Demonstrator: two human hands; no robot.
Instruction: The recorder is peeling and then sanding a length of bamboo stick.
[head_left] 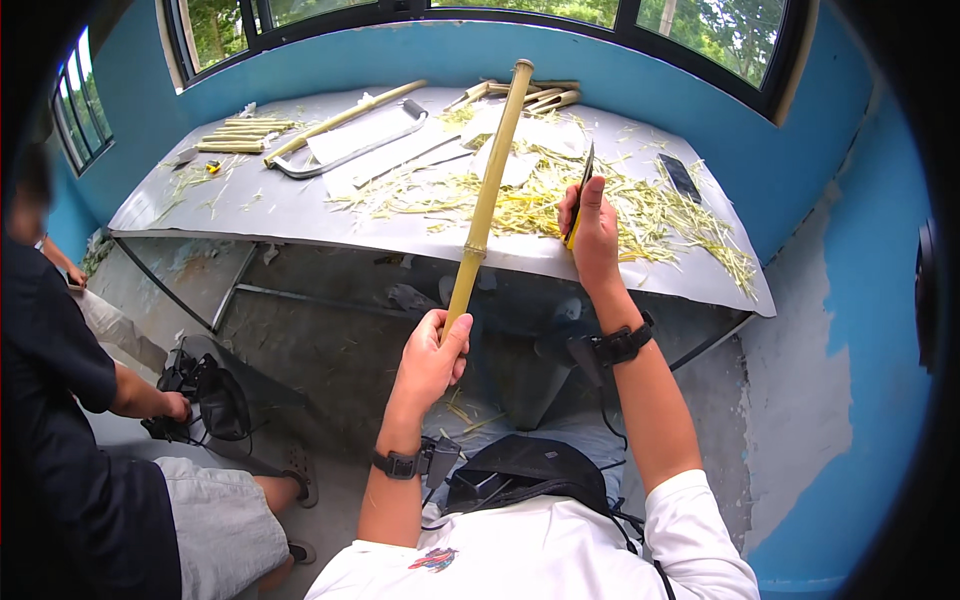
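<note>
My left hand (428, 362) is wrapped round the lower end of a yellow bamboo pole (484, 208). The pole slants up and away over the table's front edge, with a ringed joint partway along it and another at its far tip. To the right of the pole, my right hand (596, 232) grips a utility knife (586, 182) with a yellow and black handle, thumb up and dark blade pointing away from me. The blade is apart from the bamboo. Pale green bamboo shavings (530, 200) lie heaped on the table around and behind the knife hand.
On the grey-covered table (290, 222) lie a bow saw (350, 157), a longer bamboo pole (345, 122), short bamboo pieces (240, 133), split bamboo (550, 100) and a dark phone (680, 178). A person (60, 380) in a dark shirt sits close at the left, a hand on a black bag (218, 400).
</note>
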